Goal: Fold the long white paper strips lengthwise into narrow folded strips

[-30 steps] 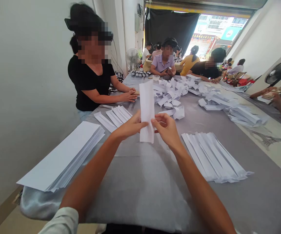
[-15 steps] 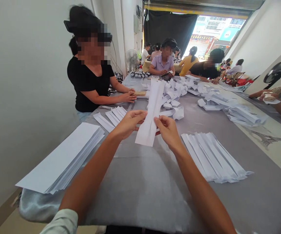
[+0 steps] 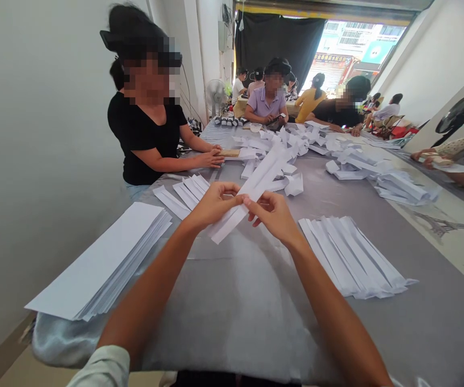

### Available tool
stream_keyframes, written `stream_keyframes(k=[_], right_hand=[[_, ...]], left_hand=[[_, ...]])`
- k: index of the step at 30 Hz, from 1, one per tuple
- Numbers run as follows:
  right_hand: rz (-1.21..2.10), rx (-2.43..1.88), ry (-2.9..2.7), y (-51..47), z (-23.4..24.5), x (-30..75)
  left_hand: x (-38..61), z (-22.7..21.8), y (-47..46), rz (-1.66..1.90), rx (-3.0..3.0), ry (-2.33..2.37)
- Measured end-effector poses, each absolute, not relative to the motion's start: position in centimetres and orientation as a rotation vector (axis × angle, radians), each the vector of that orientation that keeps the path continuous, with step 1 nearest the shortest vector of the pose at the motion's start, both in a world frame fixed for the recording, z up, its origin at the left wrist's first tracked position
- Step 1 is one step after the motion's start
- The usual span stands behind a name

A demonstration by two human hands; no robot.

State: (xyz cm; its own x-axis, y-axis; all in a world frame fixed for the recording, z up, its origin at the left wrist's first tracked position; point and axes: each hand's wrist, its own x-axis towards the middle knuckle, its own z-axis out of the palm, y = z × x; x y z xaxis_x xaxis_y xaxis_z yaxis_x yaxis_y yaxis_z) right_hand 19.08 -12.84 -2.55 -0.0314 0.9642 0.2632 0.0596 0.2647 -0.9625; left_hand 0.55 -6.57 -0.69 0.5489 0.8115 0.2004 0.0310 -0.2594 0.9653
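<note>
A long white sheet of paper [image 3: 258, 174], creased along its length, is held above the table, slanting from lower left to upper right. My left hand [image 3: 220, 203] grips its left edge between thumb and fingers. From the other side my right hand [image 3: 271, 214] pinches it, the two thumbs meeting over the paper. Some fingertips are hidden behind it. Left of my forearm lies a stack of flat white sheets [image 3: 107, 258]. A row of folded paper strips [image 3: 350, 258] lies to the right.
More folded strips [image 3: 181, 193] lie beyond my left hand. A heap of folded white papers [image 3: 292, 142] spreads over the grey tablecloth [image 3: 232, 301], with another pile [image 3: 385, 174] at right. A co-worker in black [image 3: 147, 129] sits at the left; others sit farther back.
The paper has tilted, its top swinging right and its lower end left. My hands have drawn together, bringing the thumbs into contact over the crease.
</note>
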Motion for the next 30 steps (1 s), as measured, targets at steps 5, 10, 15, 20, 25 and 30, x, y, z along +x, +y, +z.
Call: stream_keyframes(k=[5,10,15,20,25,30], right_hand=[[0.949,-1.06,-1.273,-12.7,-2.5,19.1],[0.916,-1.068,-1.318,-12.7,-2.4,19.4],[0.838,-1.078,-1.293,-12.5,-2.2,20.4],[0.755,-1.079,-1.236,-12.1,-1.9,22.2],[0.648,-1.06,-1.085,-11.8,-1.4,24.9],[0.559,-1.082,-1.011,-12.1,-0.6,27.2]], left_hand=[[0.5,-0.2,-7.0,0.706,1.736,0.597],[0.4,0.2,-7.5,0.511,1.756,0.544],[0.0,-0.4,-6.8,0.308,1.778,0.601],[-0.4,-0.6,-6.2,0.204,1.785,0.609],[-1.0,-0.5,-5.9,0.101,1.804,0.607],[-1.6,-0.4,-5.6,0.04,1.782,0.58]])
